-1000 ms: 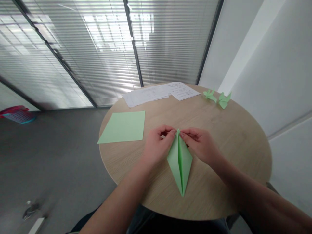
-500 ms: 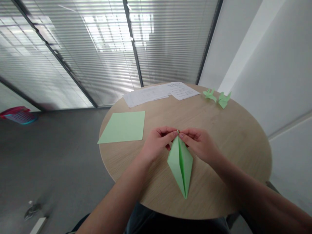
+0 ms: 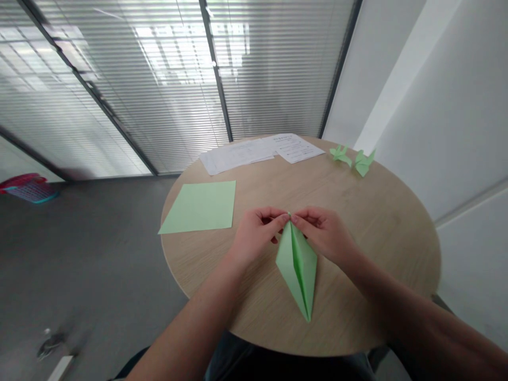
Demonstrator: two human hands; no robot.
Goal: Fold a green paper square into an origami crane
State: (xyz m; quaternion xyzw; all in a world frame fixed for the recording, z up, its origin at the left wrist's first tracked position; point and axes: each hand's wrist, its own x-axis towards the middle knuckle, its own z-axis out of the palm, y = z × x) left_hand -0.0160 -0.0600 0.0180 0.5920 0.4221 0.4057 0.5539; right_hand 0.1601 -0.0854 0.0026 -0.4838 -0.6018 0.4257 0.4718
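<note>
A light green paper folded into a long kite shape (image 3: 298, 267) lies on the round wooden table (image 3: 381, 227), its far tip pointing away from me. My left hand (image 3: 256, 235) pinches that far tip from the left with thumb and forefinger. My right hand (image 3: 327, 233) pinches the same tip from the right. Both hands have their other fingers curled. The near tip of the fold points toward me and slightly right.
A flat green square sheet (image 3: 200, 206) lies to the left on the table. White printed papers (image 3: 257, 149) sit at the far edge. Two small folded green paper figures (image 3: 353, 159) stand at the far right. Glass walls with blinds stand behind the table.
The near tip of the folded paper has swung slightly to the right. Both hands stay pinched on the far tip, almost in place.
</note>
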